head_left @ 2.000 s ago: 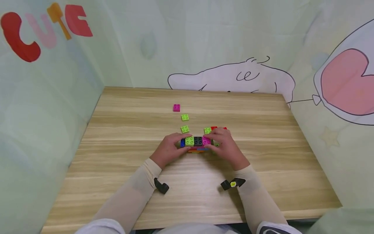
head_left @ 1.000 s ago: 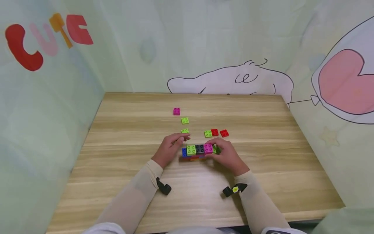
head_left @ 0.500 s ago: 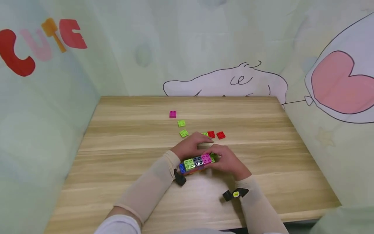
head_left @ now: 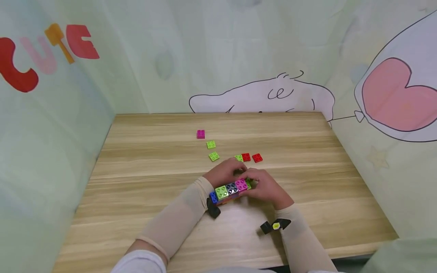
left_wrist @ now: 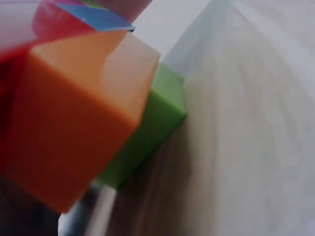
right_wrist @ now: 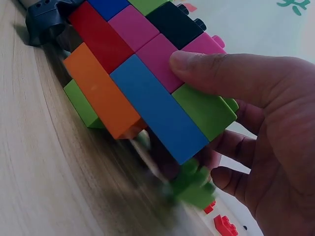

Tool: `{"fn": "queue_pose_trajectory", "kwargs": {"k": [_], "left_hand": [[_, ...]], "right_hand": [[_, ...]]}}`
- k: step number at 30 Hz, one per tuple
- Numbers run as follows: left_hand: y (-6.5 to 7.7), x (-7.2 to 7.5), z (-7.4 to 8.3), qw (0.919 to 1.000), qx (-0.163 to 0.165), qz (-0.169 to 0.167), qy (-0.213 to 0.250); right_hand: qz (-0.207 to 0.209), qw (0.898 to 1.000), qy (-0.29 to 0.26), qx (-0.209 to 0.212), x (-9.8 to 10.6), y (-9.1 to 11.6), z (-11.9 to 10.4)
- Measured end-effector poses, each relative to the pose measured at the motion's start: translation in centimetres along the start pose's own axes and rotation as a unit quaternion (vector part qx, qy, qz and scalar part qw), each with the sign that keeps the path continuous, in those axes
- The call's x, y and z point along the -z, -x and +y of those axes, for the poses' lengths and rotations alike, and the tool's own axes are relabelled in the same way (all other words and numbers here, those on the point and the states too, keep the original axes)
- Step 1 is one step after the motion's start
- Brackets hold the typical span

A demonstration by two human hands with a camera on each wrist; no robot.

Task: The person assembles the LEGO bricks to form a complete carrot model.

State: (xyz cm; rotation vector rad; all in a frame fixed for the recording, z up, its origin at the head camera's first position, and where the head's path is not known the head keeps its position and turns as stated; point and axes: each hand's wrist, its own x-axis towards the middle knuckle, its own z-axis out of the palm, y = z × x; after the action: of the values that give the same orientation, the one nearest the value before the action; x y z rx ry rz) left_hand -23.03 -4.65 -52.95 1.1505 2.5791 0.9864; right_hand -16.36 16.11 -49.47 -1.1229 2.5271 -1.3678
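Note:
My right hand grips the right end of a built wall of toy building bricks, its thumb on the near face in the right wrist view. The wall stands tilted, with lime, black and pink bricks on top and blue, red and orange ones lower down. A blurred green studded brick shows by my right fingertips. Behind the wall, my left hand reaches rightward, its bent fingers close to the right hand's. I cannot tell whether its fingertips hold anything. The left wrist view shows the orange and green bricks close up.
Loose bricks lie farther back on the wooden table: a magenta one, two lime ones, another lime one partly behind my left hand, and two red ones. Printed cloth walls border the table.
My left hand has let go of the wall's left end and moved right, behind it. The wall has come nearer and turned, its left end towards me, still in my right hand.

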Motion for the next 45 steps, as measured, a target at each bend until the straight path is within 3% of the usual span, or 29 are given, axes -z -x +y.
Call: {"fn": "queue_pose_trajectory", "kwargs": {"k": [3,5,10,13,14,16,18,22,25,28,34,45], "left_hand": [[1.3,0.6,-0.1,0.9948,0.061,0.053,0.062],[2.4,1.2,-0.4,0.9844,0.092,0.110,0.101],[5.2,2.8,-1.2,0.9403,0.147,0.258,0.166],[6.9,3.2,-0.9,0.9080,0.149,0.331,0.210],[7.5,3.2,-0.6,0.9009,0.142,0.348,0.217],[8.5,3.1,0.2,0.8939,0.116,0.375,0.217],[9.2,2.8,0.9,0.8983,0.078,0.384,0.199],[9.8,2.1,1.9,0.9238,-0.003,0.359,0.134],[10.0,1.9,2.2,0.9379,-0.031,0.332,0.096],[10.0,1.8,2.2,0.9453,-0.033,0.316,0.072],[10.0,1.8,2.2,0.9552,-0.017,0.292,0.044],[9.7,1.8,2.1,0.9525,-0.014,0.300,0.049]], "right_hand": [[0.005,1.000,-0.012,-0.005,-0.1,0.2,0.1],[0.010,1.000,-0.010,-0.025,-0.1,0.3,0.1],[0.036,0.995,0.022,-0.085,-0.3,0.4,0.3],[0.061,0.993,0.041,-0.095,-0.5,0.1,0.6],[0.070,0.992,0.045,-0.095,-0.6,0.0,0.6],[0.089,0.990,0.048,-0.097,-0.8,-0.3,0.7],[0.102,0.989,0.051,-0.095,-0.9,-0.5,0.7],[0.115,0.989,0.052,-0.078,-1.1,-0.6,0.8],[0.121,0.989,0.055,-0.064,-1.3,-0.6,0.7],[0.123,0.989,0.061,-0.059,-1.5,-0.6,0.7],[0.119,0.988,0.063,-0.072,-1.8,-0.6,0.6],[0.119,0.989,0.058,-0.072,-1.9,-0.7,0.6]]}}
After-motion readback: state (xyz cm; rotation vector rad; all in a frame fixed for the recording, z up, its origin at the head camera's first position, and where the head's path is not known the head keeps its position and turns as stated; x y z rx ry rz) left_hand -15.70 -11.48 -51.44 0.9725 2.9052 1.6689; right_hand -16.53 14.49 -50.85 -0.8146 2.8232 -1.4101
